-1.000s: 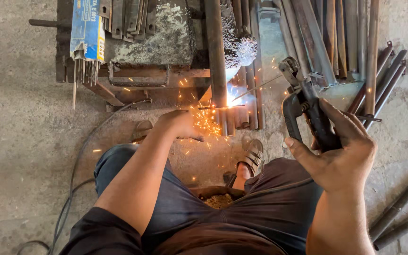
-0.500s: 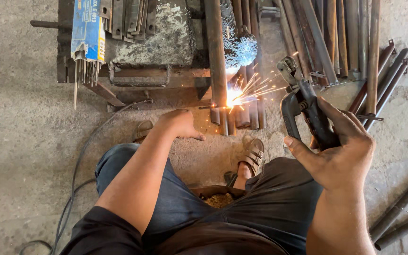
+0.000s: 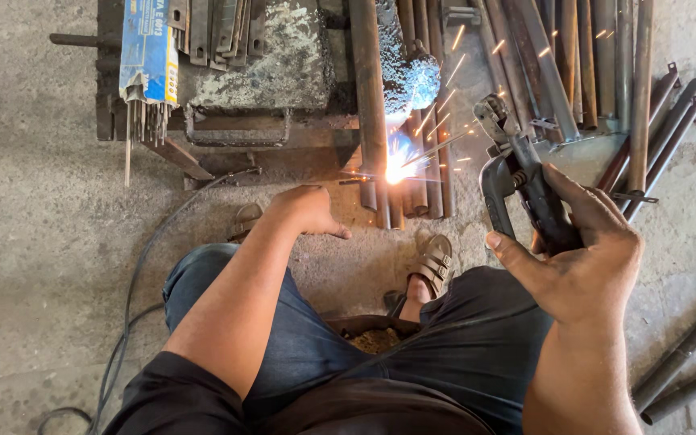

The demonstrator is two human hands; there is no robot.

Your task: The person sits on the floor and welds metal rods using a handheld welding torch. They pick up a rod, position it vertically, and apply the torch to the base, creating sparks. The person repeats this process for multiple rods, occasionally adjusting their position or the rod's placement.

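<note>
Long steel pipes [image 3: 369, 97] run off the top of the frame, with bright sparks [image 3: 396, 165] hiding their ends at the middle. The right hand [image 3: 582, 258] at middle right grips a dark welding holder [image 3: 525, 189] tight, while the left hand [image 3: 308, 211] rests loosely open, holding nothing, below the sparks. A blue and yellow box of welding rods [image 3: 145, 52] sits upper left, its top cut off.

Floor [image 3: 34, 242] — rough grey concrete, daylit; black cable [image 3: 134, 282] trailing left; loose steel tubes [image 3: 686, 362] lower right — dusty, stained.

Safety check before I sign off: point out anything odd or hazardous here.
Sparks fly from the weld arc near the bare left hand and sandalled foot. The right hand holds the electrode holder ungloved. Welding rods spill from their packet.
</note>
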